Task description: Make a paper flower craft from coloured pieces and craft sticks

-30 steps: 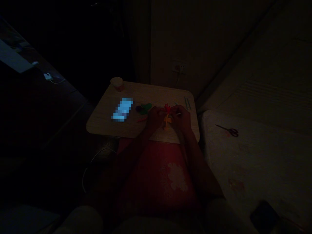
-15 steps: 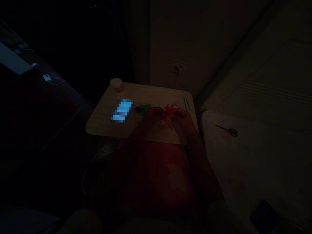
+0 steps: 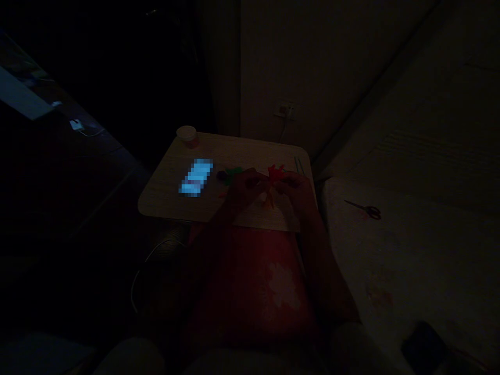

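In dim light, both my hands meet over the right part of a small wooden table. My left hand (image 3: 249, 186) is closed, its fingertips pinching at the red, pointed, petal-like piece (image 3: 276, 172). From the other side my right hand (image 3: 297, 188) grips the same red piece with closed fingers. Just below it on the table lie orange strips (image 3: 269, 200), partly hidden by the hands. Left of my left hand is a green piece (image 3: 233, 176) beside a dark round item (image 3: 221, 176). What exactly these pieces are made of is too dark to tell.
On the table (image 3: 164, 200) lie a glowing, pixelated phone (image 3: 196, 177) and thin green sticks (image 3: 299, 165); a cup (image 3: 188, 136) stands at the back left. Scissors (image 3: 367, 209) rest on a pale surface to the right. A wall socket (image 3: 286, 109) holds a plugged cable behind.
The red piece has shifted slightly right and its points look more spread. My right hand has moved a little right with it, covering more of the green sticks.
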A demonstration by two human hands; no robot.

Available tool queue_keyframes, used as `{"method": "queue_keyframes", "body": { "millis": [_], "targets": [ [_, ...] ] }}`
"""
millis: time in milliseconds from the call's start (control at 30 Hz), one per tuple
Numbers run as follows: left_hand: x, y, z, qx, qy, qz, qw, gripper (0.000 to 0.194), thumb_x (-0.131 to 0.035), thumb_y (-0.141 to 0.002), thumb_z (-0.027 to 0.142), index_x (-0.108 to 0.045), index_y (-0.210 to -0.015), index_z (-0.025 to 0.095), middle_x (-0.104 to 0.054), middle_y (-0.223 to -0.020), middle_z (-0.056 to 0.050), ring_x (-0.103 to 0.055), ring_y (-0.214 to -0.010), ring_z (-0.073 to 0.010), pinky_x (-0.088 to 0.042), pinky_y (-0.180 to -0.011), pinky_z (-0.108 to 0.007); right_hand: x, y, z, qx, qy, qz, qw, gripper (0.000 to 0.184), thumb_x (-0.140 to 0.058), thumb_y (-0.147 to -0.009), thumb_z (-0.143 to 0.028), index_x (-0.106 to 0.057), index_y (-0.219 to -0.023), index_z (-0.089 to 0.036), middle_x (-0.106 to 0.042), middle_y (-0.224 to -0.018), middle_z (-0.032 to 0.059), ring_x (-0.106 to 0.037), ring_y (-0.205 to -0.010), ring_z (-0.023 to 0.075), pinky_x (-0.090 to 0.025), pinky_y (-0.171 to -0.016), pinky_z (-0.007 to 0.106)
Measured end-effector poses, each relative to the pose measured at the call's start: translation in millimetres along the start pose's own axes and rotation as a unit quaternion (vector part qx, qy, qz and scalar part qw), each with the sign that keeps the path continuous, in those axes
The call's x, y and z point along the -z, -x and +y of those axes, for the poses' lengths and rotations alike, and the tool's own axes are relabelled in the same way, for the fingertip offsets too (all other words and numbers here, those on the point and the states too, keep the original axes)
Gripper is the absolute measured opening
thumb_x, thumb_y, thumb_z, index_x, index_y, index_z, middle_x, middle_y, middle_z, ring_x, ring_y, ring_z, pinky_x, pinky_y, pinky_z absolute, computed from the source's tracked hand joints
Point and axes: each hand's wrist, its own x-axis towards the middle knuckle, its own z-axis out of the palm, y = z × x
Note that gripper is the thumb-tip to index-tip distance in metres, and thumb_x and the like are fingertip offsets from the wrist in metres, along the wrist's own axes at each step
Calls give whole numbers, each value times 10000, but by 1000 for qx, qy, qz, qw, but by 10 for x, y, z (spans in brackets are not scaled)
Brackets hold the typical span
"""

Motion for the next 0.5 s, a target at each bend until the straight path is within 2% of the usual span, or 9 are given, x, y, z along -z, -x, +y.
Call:
{"method": "queue_keyframes", "body": {
  "millis": [167,333,433,500],
  "targets": [
    [-4,-20,-47,23,10,-7,1000,209,-789,-737,369,-760,-727,163,-603,-679,-1,-515,-627,-115,-386,-582,-252,8,11,-12,-19,-24,-11,999,246,-896,-612,-376,-722,-691,-220,-682,-671,-14,-593,-613,127,-477,-586,261],
    [-39,-16,-88,72,53,-15,996,271,-758,-748,434,-712,-714,170,-670,-701,-19,-590,-665,-144,-454,-622,-267,-17,47,-16,-58,-70,-17,996,292,-867,-660,-472,-743,-778,-236,-712,-726,1,-617,-623,134,-500,-597,265],
    [-46,-2,-111,89,63,-5,994,223,-737,-753,390,-697,-732,171,-674,-706,-14,-606,-698,-146,-479,-642,-259,-35,42,21,-86,-101,-7,991,328,-890,-615,-458,-734,-805,-241,-713,-748,-2,-602,-605,126,-496,-588,261],
    [-38,-4,-143,103,69,28,992,155,-713,-771,328,-685,-761,176,-640,-680,3,-585,-680,-127,-470,-622,-237,-41,26,70,-109,-104,-2,989,327,-887,-602,-444,-724,-790,-232,-706,-746,2,-588,-594,123,-485,-576,261]
  ]
}}
